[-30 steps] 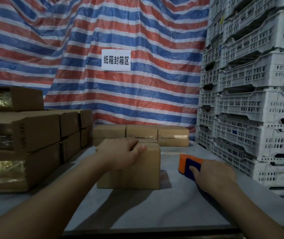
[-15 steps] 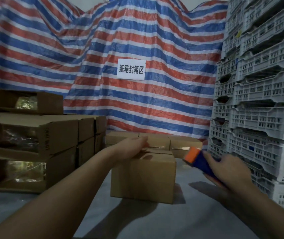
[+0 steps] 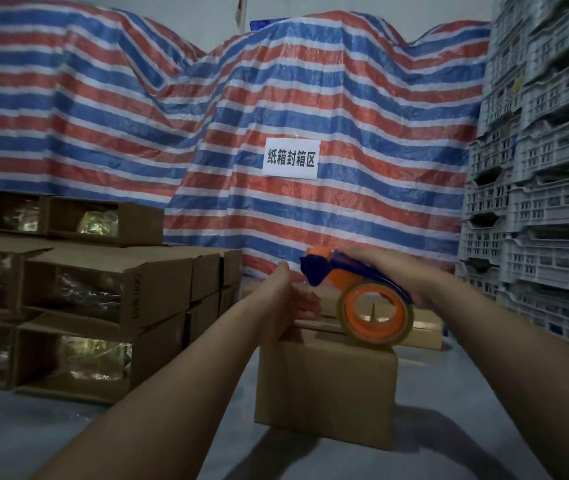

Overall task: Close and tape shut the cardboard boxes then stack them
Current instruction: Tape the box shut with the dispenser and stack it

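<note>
Cardboard box [image 3: 324,386] sits under our hands: left hand [image 3: 291,303] presses its top with straight fingers, right hand [image 3: 390,271] grips the tape dispenser [image 3: 352,292] just beside it.

Plain brown cardboard box [image 3: 324,393] upright at centre on grey surface [image 3: 466,427], top flaps closed, orange-and-blue tape dispenser [image 3: 355,292] resting on its top

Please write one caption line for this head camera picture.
Right hand brings tape dispenser over cardboard box steadied by left hand.
</note>
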